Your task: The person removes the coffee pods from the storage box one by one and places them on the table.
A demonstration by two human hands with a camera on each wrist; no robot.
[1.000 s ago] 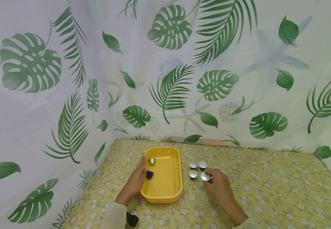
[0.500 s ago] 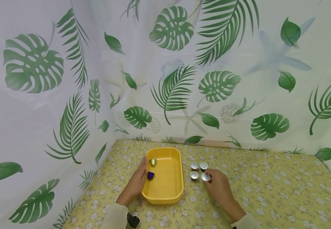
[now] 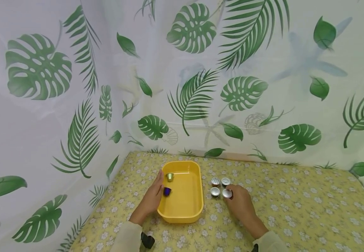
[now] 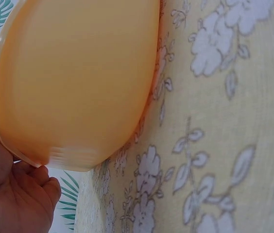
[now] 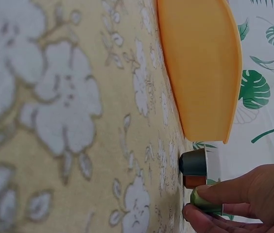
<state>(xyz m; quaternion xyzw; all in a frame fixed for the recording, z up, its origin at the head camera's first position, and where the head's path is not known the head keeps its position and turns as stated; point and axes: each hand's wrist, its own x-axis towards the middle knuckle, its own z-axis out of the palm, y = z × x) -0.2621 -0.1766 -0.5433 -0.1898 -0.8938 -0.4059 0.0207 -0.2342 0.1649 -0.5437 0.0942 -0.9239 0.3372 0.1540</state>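
Note:
My right hand [image 3: 240,203] pinches a coffee capsule [image 3: 227,193] with a silver lid between thumb and fingers. In the right wrist view this capsule's body [image 5: 200,198] is green, down at the cloth. Beside it stand a dark green capsule [image 5: 194,162] and a copper-brown one [image 5: 194,181]. Three silver-lidded capsules [image 3: 215,191] sit lid up around the held one in the head view. My left hand [image 3: 152,196] grips the left rim of a yellow tray [image 3: 182,220]. Inside the tray lie a light green capsule [image 3: 170,177] and a purple one [image 3: 167,191], both near its left wall.
A yellow floral cloth [image 3: 295,210] covers the table. Leaf-printed white sheeting [image 3: 201,105] stands behind and to the left. Dark wrist devices [image 3: 147,240] sit at the sleeves. The tray stands just left of the loose capsules.
The head view has shifted slightly. My right hand keeps its pinch on the capsule at nearly the same spot; left hand and tray have not visibly moved.

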